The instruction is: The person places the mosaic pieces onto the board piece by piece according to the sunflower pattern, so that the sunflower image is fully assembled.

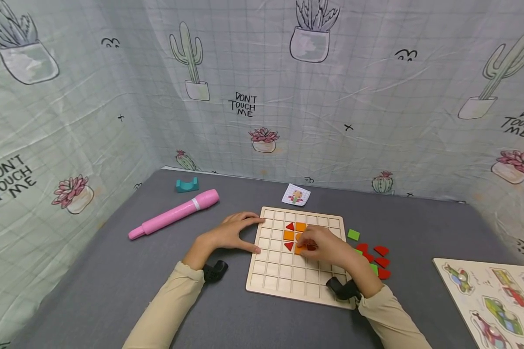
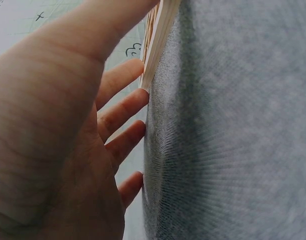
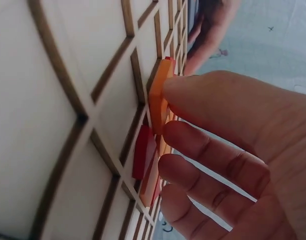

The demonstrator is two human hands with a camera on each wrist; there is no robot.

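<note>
- At the grip of the right hand (image 1: 325,245), saw curled fingers and an orange tile (image 3: 158,102) pinched between thumb and forefinger, with the other fingers bent in close beside it.
- Across the grey counter (image 1: 91,291), saw the wooden grid board (image 1: 268,269) laid flat, reaching from the left fingertips to beneath the right wrist.
- At the board's left edge, found the left hand (image 1: 231,233) released: thumb and fingers spread, tips touching the rim, no tile held. Judged as steadying the board.
- Judged the key relation to be tile against cell: in the right wrist view, saw the tile right at the grid ridges, seemingly standing partly above them. Could not tell whether fully seated.
- Placed the tile to the left of the right palm, directly under the thumb tip, at the near end of the coloured cluster. Rated the right hand by far the nearer, with the left well apart.
- Made out no clear long axis on the tile, apparently square but partly covered by the fingers.
- Just beside the tile, to the left and slightly farther off in the head view, noted a small red triangle (image 1: 289,246), apart from the grip.
</note>
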